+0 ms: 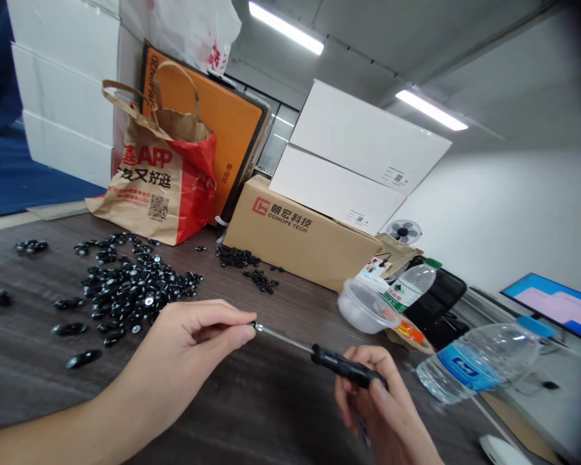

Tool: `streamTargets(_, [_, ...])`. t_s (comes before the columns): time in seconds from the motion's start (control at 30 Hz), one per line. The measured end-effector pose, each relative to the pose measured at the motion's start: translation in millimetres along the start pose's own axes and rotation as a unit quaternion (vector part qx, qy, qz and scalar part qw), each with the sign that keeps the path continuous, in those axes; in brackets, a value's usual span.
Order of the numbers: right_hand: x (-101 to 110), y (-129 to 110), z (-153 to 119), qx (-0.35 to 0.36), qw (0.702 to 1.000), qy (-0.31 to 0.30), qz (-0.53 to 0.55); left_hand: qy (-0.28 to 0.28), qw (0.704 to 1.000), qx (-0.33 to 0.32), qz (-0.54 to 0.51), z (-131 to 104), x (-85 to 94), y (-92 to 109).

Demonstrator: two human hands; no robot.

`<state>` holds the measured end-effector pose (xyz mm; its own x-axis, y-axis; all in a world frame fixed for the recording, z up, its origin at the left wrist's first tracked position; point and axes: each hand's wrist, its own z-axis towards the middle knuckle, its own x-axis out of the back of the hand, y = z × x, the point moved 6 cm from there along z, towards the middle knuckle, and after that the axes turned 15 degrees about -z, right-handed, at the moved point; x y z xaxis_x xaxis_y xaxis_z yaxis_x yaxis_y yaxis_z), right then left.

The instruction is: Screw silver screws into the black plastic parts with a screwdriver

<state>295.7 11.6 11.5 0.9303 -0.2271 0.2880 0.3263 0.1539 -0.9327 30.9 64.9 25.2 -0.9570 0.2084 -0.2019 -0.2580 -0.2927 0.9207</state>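
My left hand [198,349] pinches a small black part [253,324] between thumb and fingertips; most of it is hidden by the fingers. In my right hand [380,394] is a screwdriver [341,365] with a black handle, its metal shaft pointing left. The shaft's tip meets the part at my left fingertips. Beyond my left hand lies a large heap of small black parts [130,284], some showing shiny round metal faces. A smaller pile of black pieces [237,256] sits farther back, in front of the cardboard box.
A paper bag [150,174] stands at the back left before an orange box [223,110]. White boxes [348,142] rest on a cardboard box [290,239]. To the right are a plastic tub [363,307] and a water bottle [474,361] on the dark wooden table [252,413].
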Motion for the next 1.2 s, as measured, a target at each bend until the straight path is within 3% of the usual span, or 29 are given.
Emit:
streamTargets(0.4, [5,-4,-1,0.007,0.998,0.022,-0.05,-0.007,1.0,-0.004,0.017,1,-0.3,1])
streamTargets(0.53, [5,2,0,0.0,0.997,-0.009,-0.079,-0.014,1.0,-0.015,0.021,1,-1.4,1])
streamTargets(0.67, [6,-4,-1,0.024,0.997,0.024,-0.073,-0.008,1.0,-0.015,0.024,0,0.0,1])
streamTargets(0.8, [1,4,0,-0.022,0.992,-0.033,-0.12,-0.02,0.999,-0.032,0.013,0,-1.6,3])
streamTargets(0.93, [5,-1,-4,0.066,0.986,-0.008,-0.154,0.014,1.0,0.002,-0.015,2,2.8,-4])
streamTargets(1.0, [5,-3,-6,0.077,0.98,0.007,-0.181,-0.004,0.999,-0.042,0.01,2,2.4,0])
streamTargets(1.03, [3,-1,-5,0.047,0.982,0.0,-0.184,-0.018,0.996,-0.082,0.028,1,1.8,5])
streamTargets(1.13, [-3,14,-1,-0.119,0.98,-0.066,-0.145,-0.097,0.964,-0.229,0.089,-4,-3.4,20])
streamTargets(1.2, [-4,21,1,-0.179,0.968,-0.103,-0.14,-0.135,0.943,-0.281,0.121,-5,-5.2,24])
